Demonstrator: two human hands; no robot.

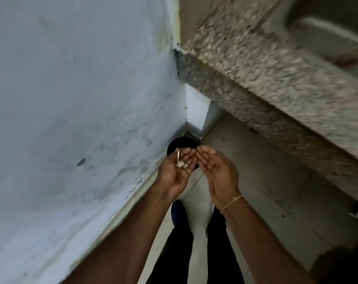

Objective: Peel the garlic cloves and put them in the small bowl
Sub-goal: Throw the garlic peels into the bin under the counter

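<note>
Both palms are facing up with fingers relaxed apart, the left hand (177, 171) carrying garlic skins (181, 163), the right hand (219, 173) half hiding a dark round bin (174, 145).

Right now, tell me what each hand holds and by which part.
Neither hand grips anything. The left hand lies open, palm up, with garlic peel scraps resting loose on its fingers. The right hand is open and bare.
</note>
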